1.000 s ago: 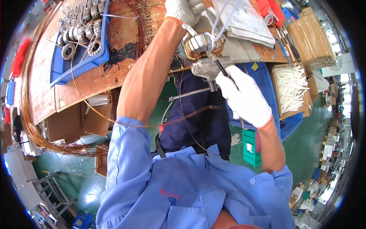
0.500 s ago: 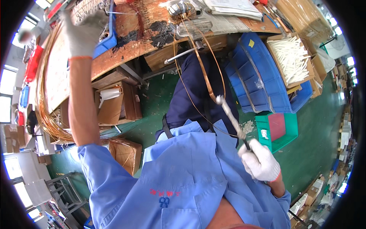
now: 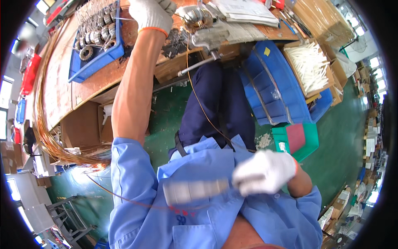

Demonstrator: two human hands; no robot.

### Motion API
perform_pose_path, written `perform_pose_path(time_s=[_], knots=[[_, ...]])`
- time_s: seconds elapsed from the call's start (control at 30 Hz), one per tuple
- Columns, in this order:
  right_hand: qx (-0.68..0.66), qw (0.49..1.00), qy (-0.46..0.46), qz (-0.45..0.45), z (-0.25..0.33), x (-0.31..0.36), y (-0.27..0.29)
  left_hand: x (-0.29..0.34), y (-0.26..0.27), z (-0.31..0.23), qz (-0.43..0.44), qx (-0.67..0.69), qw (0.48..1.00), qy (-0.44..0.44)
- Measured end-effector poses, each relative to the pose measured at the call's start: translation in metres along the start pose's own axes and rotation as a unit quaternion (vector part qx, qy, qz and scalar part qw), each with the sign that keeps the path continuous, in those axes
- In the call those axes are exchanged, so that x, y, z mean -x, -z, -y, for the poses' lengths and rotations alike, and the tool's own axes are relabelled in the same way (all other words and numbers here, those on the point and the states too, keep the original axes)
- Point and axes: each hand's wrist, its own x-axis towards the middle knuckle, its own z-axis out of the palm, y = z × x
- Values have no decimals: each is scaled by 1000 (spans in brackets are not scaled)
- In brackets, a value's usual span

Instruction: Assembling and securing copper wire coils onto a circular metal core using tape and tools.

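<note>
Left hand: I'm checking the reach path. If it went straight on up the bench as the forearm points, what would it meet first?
Probably the wound coil beside the left hand; depth is unclear.

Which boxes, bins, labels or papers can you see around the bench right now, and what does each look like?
Blue tray: on bench, left, rectangular, holds wound coils.
Blue bin: below bench, right, small yellow label.
Cardboard box: right of blue bin, brown, full of white sleeves.
Green bin: on floor, red sheet inside.
Stack of papers: bench top, white.

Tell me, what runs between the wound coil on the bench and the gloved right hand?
A thin copper wire spans it in the head view, crossing the dark trousers.
</note>
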Motion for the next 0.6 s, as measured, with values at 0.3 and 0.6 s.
perform_pose_path(time_s=[0.3, 0.6], knots=[[-254, 874, -142, -390, -56, -151, 121, -98, 26, 74, -26, 67, 979, 191], [-249, 862, -234, -374, -37, -44, 32, -51, -12, -33, -61, -52, 991, 106]])
